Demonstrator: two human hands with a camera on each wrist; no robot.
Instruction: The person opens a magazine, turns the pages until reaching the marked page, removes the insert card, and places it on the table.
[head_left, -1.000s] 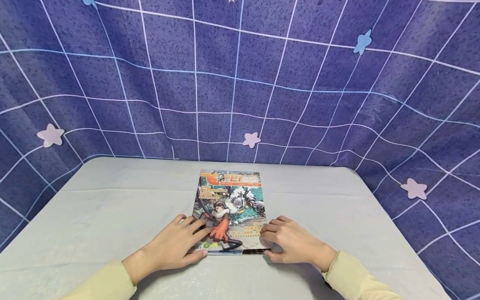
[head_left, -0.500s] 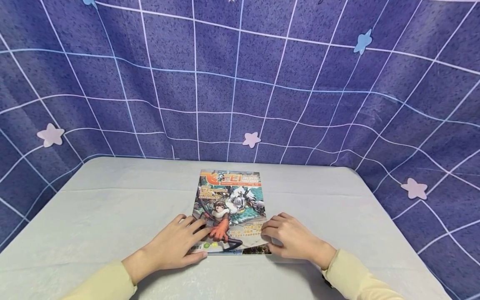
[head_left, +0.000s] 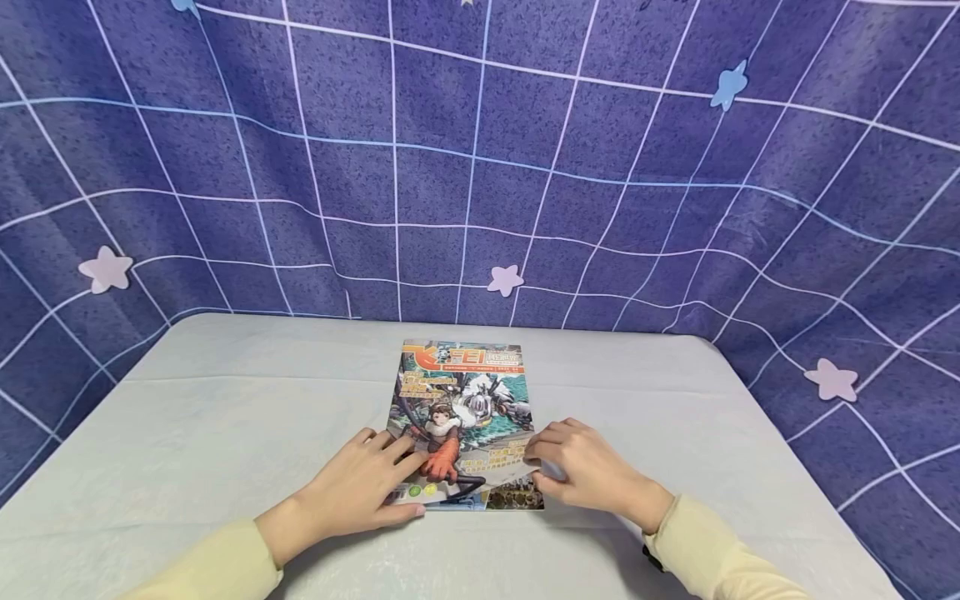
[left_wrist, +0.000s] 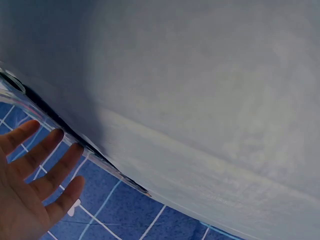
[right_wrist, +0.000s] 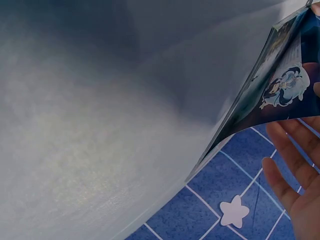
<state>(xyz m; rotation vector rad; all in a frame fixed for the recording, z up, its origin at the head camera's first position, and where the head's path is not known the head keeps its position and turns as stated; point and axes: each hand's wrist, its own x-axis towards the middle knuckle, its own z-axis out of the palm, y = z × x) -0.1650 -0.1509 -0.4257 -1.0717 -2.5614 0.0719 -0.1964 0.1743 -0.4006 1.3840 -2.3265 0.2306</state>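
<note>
A magazine (head_left: 480, 404) with a colourful illustrated cover and orange title lies on the table. My left hand (head_left: 360, 483) rests with extended fingers on its lower left edge, thumb along the near edge. At the lower right corner, my right hand (head_left: 585, 471) pinches the cover and holds it raised and bent. Under the lifted corner a dark printed page (head_left: 517, 495) shows. The right wrist view shows the cover's inner side (right_wrist: 285, 85), dark blue with a pale figure, beside the right hand's fingers. In the left wrist view the left hand's fingers (left_wrist: 55, 170) are spread beside the magazine's thin edge.
A pale grey cloth covers the table (head_left: 247, 400). Behind and at the sides hangs a purple-blue curtain (head_left: 435, 192) with a grid of white lines and several stars.
My right hand has raised the cover's lower right corner and moved slightly away from me, so more of the page beneath shows. The left hand stays on the magazine's left edge.
</note>
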